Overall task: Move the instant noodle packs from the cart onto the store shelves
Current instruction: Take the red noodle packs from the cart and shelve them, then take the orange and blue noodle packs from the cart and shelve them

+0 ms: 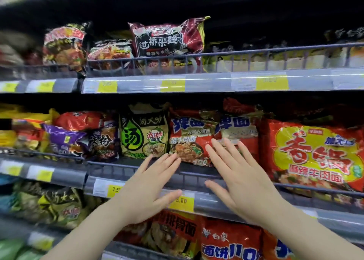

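Note:
Both hands are held flat with fingers spread in front of the middle shelf (137, 170). My left hand (146, 187) is empty, its fingertips near the lower edge of a red noodle pack with blue lettering (189, 139). My right hand (238, 179) is also empty, fingers lying over the lower right corner of that pack and a second matching red pack (238, 129) beside it. A yellow-green noodle pack (143, 133) stands to their left. The cart is out of view.
A large red and yellow pack (315, 153) leans over the rail at the right. Purple and red packs (78, 135) fill the left. The upper shelf holds a dark red pack (167, 41). Orange packs (226, 240) sit on the lower shelf. Yellow price tags (181, 200) line the shelf edges.

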{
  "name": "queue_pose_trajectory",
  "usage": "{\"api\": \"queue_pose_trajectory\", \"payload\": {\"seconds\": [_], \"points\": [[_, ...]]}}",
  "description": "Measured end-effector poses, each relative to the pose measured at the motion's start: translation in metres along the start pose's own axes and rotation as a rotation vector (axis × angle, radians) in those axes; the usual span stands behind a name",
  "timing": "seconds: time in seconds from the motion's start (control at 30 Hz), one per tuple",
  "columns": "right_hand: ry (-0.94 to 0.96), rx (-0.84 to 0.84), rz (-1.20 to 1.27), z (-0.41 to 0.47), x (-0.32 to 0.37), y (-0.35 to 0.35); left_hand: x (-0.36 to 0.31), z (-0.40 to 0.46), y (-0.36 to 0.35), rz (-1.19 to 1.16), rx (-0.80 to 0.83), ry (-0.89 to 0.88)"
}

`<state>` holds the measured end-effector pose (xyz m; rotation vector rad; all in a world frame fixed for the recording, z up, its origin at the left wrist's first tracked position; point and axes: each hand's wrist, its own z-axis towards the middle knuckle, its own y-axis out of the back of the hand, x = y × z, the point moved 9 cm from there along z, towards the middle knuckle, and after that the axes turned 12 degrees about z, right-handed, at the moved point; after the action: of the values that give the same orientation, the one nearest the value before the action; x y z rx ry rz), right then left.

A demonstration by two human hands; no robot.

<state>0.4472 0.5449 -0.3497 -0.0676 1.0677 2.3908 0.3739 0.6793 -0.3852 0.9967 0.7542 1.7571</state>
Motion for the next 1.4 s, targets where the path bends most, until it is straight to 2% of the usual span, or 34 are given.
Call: {"api": "queue_pose_trajectory", "payload": {"seconds": [0.17, 0.23, 0.3, 0.5, 0.7, 0.93, 1.1, 1.4], "points": [[-0.02, 0.147, 0.097, 0.043, 0.032, -0.012, 0.06, -0.025, 0.028, 0.087, 0.144, 0.065], [-0.035, 0.203, 0.153, 0.06, 0.046, -0.006, 0.087, -0.037, 0.052, 0.167, 0.134, 0.061], [-0.027, 0.272, 0.196, 0.08, 0.062, 0.004, 0.114, -0.046, 0.082, 0.239, 0.208, 0.096], [0.098, 0.39, 0.293, 0.16, 0.113, 0.07, 0.185, -0.067, 0.183, 0.144, 0.275, 0.209], [0.238, 0.351, 0.44, 0.254, 0.164, 0.178, 0.241, -0.096, 0.299, 0.163, 0.368, 0.306], [0.426, 0.285, 0.585, 0.335, 0.238, 0.283, 0.308, -0.169, 0.429, 0.22, 0.445, 0.557], [0.596, 0.334, 0.619, 0.356, 0.307, 0.313, 0.324, -0.236, 0.51, 0.345, 0.46, 0.742], [0.832, 0.342, 0.757, 0.356, 0.463, 0.356, 0.302, -0.426, 0.61, 0.572, 0.669, 1.166]]}}
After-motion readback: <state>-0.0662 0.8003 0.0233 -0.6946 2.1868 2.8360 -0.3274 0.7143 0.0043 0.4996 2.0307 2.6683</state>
